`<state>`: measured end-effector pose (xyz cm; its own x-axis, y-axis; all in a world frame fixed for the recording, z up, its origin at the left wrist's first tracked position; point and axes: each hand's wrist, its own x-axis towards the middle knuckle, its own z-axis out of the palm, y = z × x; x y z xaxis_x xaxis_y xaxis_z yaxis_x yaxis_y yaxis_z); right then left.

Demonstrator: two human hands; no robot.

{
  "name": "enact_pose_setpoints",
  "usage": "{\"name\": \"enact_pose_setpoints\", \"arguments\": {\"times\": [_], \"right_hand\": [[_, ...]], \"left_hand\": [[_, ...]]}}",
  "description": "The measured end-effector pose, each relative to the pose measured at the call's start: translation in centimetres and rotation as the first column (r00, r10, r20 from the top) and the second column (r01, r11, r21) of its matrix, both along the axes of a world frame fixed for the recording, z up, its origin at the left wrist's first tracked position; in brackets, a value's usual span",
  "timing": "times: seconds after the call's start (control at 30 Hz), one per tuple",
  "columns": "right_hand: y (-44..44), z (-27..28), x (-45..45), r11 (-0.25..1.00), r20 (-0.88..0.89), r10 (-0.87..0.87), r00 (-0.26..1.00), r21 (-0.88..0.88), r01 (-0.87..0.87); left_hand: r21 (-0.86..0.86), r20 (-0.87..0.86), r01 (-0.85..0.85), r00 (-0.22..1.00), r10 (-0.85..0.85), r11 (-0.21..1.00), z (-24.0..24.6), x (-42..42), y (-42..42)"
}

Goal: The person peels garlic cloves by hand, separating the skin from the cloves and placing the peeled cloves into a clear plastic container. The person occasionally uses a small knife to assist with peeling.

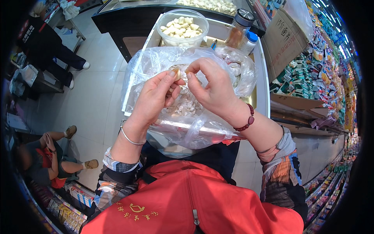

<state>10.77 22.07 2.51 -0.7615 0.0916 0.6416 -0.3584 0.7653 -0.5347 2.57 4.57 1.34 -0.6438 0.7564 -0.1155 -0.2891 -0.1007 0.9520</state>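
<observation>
My left hand (159, 93) pinches a garlic clove (178, 75) between thumb and forefinger, its other fingers curled beneath. Close to the right of it, my right hand (211, 84) has its thumb and forefinger tips close together; a small brownish bit, perhaps skin, shows at them. Below both hands, a clear plastic bag (146, 63) lies spread over an open white drawer, with papery garlic skins (187, 102) in it. Beyond the bag stands a round clear plastic tub (163, 35) holding peeled cloves (182, 27). A second, bunched plastic bag (245, 68) with whitish contents lies at the right.
A glass jar with a dark lid (235, 32) and a blue-capped bottle (249, 42) stand at the drawer's back right. A cardboard box (287, 44) of packets is on the right. One person (43, 44) stands at upper left; another (46, 158) sits at lower left.
</observation>
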Motion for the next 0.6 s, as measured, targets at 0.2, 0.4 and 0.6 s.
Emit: {"name": "enact_pose_setpoints", "arguments": {"times": [0.2, 0.4, 0.6], "right_hand": [[-0.27, -0.29, -0.08, 0.979, 0.097, 0.108, 0.989, -0.185, -0.089], [0.19, 0.12, -0.01, 0.971, 0.088, 0.209, 0.974, -0.139, -0.196], [0.30, 0.20, 0.04, 0.969, 0.103, 0.219, 0.970, -0.136, -0.204]], "left_hand": [[0.035, 0.012, 0.015, 1.000, -0.015, 0.999, -0.08, -0.15, 0.02], [0.002, 0.054, -0.006, 0.999, 0.006, 1.000, 0.05, -0.08, 0.01], [-0.003, 0.057, 0.053, 0.997, -0.053, 0.999, 0.33, -0.23, -0.16]]}}
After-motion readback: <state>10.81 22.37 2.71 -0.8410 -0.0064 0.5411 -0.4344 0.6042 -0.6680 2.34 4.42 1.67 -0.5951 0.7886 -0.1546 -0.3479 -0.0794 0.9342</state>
